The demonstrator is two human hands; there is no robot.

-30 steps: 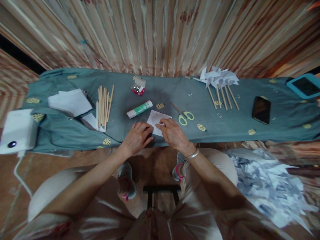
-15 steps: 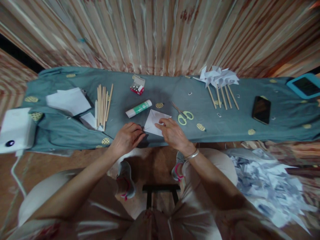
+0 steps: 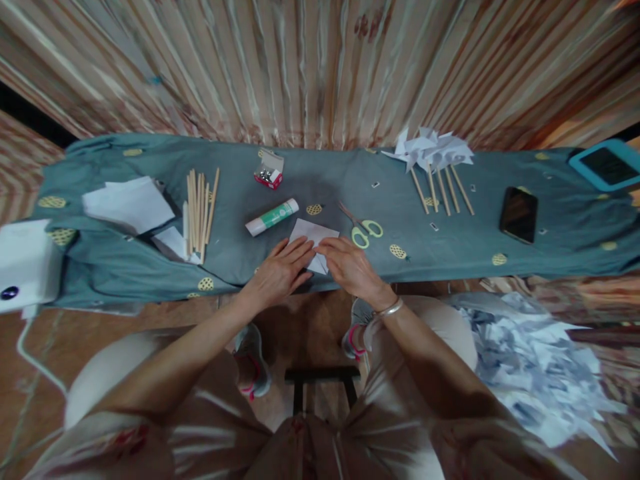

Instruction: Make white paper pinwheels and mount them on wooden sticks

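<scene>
A small white paper square [image 3: 313, 231] lies near the table's front edge, between my hands, partly covered by them. My left hand [image 3: 281, 272] rests on its left side with the fingers stretched out over the paper. My right hand [image 3: 346, 265] is on the right part, its fingers bent and drawn together at the paper; whether they pinch a fold is hidden. Just beyond my left hand lies a white and green glue stick [image 3: 273, 217]. Scissors with light green handles [image 3: 367, 233] lie beyond my right hand.
On the cloth-covered table [image 3: 450, 260] are an open box of pins [image 3: 269, 175], wooden sticks [image 3: 199, 213], paper sheets [image 3: 127, 205], paper pinwheels on sticks [image 3: 435, 151], a phone [image 3: 519, 215] and a blue-framed tablet [image 3: 607, 165]. A white device [image 3: 27, 263] stands left; paper pieces [image 3: 540, 367] lie lower right.
My left hand has moved right and forward onto the paper, its fingers now spread over it. My right hand's fingers have drawn closer to the left hand. The view has shifted slightly.
</scene>
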